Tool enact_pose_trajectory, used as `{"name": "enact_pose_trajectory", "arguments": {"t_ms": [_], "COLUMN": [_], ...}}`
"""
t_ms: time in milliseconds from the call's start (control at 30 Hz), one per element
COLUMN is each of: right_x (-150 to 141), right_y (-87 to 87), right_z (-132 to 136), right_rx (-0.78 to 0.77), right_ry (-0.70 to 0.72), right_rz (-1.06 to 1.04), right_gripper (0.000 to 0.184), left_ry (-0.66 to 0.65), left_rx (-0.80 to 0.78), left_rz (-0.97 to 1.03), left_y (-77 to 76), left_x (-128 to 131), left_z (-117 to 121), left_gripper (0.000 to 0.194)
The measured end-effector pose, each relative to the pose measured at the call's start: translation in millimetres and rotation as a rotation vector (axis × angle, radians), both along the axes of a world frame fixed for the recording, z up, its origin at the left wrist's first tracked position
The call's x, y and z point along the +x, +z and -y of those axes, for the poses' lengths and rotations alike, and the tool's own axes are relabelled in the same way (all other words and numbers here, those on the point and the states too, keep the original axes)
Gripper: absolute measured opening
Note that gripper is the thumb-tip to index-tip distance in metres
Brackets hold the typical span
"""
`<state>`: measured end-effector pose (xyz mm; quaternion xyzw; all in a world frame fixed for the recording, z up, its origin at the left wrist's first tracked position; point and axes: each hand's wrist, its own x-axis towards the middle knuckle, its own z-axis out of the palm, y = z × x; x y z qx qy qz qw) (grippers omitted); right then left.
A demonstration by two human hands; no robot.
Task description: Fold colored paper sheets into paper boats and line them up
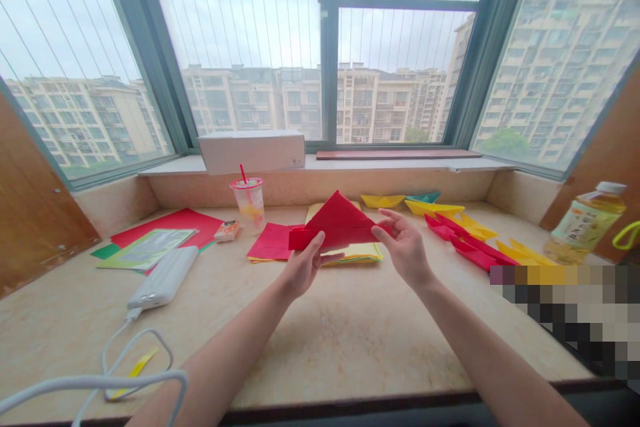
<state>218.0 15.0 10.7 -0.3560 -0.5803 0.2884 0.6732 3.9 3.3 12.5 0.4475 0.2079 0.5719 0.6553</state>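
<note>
A folded red paper triangle is held up above the stone counter between both hands. My left hand pinches its lower left corner, thumb on top. My right hand pinches its right tip with thumb and fingers. Under the triangle lies a stack of yellow and coloured paper sheets, with a red sheet to its left.
Several folded paper boats in yellow, red and teal lie at the back right. A plastic cup with a red straw, a white box, a white power bank with cable, red and green sheets and a drink bottle stand around.
</note>
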Motion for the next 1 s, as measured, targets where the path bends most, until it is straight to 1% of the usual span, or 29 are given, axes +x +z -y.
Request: {"name": "enact_pose_trajectory", "arguments": {"t_ms": [167, 433, 500, 667, 733, 800, 933, 1000], "right_x": [-0.9, -2.9, -2.5, -5.0, -7.2, -9.0, -9.6, -8.9], "right_y": [4.5, 6.4, 6.2, 2.3, 0.3, -1.2, -1.5, -1.3], "right_z": [1.3, 4.8, 5.1, 3.8, 3.0, 2.9, 4.6, 5.1], "right_rx": [0.042, 0.062, 0.059, 0.037, 0.017, 0.011, 0.030, 0.023], "right_ry": [0.049, 0.115, 0.093, -0.050, -0.073, -0.067, -0.067, -0.074], "right_rz": [-0.092, -0.133, -0.127, -0.121, -0.130, -0.137, -0.158, -0.153], "right_gripper": [0.049, 0.030, 0.028, 0.019, 0.021, 0.024, 0.035, 0.037], "left_ry": [0.099, 0.095, 0.072, 0.022, 0.013, 0.003, -0.007, -0.015], "left_rx": [0.019, 0.007, 0.005, -0.017, -0.035, -0.036, 0.014, 0.020], "left_rz": [0.028, 0.068, 0.068, 0.073, 0.060, 0.047, 0.042, 0.044], "left_y": [3.2, 2.1, 1.3, 0.0, -0.7, -1.8, -4.5, -5.1], "left_x": [-0.8, -0.5, 0.0, 2.4, 3.2, 3.7, 4.2, 4.3], "left_z": [-3.8, -5.6, -5.0, -2.8, -2.6, -2.9, -3.7, -3.8], "left_gripper": [0.033, 0.034, 0.033, 0.030, 0.031, 0.032, 0.030, 0.027]}}
